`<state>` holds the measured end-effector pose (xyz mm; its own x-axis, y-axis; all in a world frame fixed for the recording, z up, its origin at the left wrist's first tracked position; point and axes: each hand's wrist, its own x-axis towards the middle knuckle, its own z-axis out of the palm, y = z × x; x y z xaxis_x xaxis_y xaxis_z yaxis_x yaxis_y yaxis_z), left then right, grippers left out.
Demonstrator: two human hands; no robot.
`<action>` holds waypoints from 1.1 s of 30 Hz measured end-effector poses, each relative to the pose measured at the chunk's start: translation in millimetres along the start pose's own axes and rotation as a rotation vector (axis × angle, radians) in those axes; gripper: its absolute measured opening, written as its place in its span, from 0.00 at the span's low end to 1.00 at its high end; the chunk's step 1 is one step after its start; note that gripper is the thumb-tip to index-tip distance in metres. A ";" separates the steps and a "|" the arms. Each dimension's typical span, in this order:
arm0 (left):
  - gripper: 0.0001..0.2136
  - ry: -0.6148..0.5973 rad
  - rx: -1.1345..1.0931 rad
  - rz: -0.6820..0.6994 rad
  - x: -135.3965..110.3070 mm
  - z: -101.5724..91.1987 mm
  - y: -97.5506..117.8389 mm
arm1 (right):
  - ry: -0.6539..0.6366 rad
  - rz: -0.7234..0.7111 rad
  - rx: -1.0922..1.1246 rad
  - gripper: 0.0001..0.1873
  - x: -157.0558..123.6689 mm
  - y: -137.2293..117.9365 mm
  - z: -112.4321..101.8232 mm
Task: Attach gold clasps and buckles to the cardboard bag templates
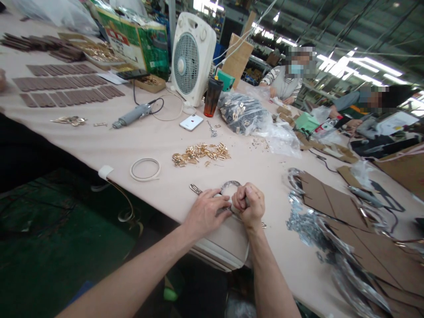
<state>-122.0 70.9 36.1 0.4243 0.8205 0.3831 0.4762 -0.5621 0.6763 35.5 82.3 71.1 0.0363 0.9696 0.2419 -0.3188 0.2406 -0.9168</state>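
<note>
My left hand (207, 212) is palm down near the table's front edge, its fingers closed over a dark strap with a metal end fitting (195, 189) sticking out to the left. Beside it, my right hand (250, 203) makes a fist; whatever it grips is hidden inside. A curved handle wrapped in clear plastic (231, 183) arches behind the two hands. Another small metal fitting (263, 225) shows just right of my right wrist. Beneath the hands lies a pale, padded-looking block (225, 245) at the edge.
Gold metal fittings (202, 153) lie in a heap ahead, with a tape roll (145, 170) to their left. Farther back are an electric screwdriver (132, 115), phone (191, 122), tumbler (213, 97) and fan (192, 57). Brown panels (334, 198) with wrapped handles lie right. Two people sit beyond.
</note>
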 end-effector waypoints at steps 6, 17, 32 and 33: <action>0.08 -0.008 0.021 0.011 -0.7 -3.5 -1.8 | -0.201 -0.224 -0.426 0.20 -14.3 2.0 5.5; 0.28 -0.038 0.108 0.054 -4.2 -0.2 -2.3 | 0.192 -0.310 -0.006 0.17 -22.4 -32.3 -1.4; 0.15 -0.034 0.094 0.053 -1.0 -4.3 1.8 | 0.065 -0.368 -0.387 0.21 -38.7 9.4 15.0; 0.14 -0.035 0.092 0.056 -0.8 -4.6 1.7 | 0.076 -0.361 -0.388 0.22 -35.5 10.3 15.1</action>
<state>-125.1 69.7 39.9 0.4778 0.7846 0.3952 0.5193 -0.6151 0.5932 16.7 49.8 57.9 0.1524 0.8192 0.5528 0.0999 0.5437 -0.8333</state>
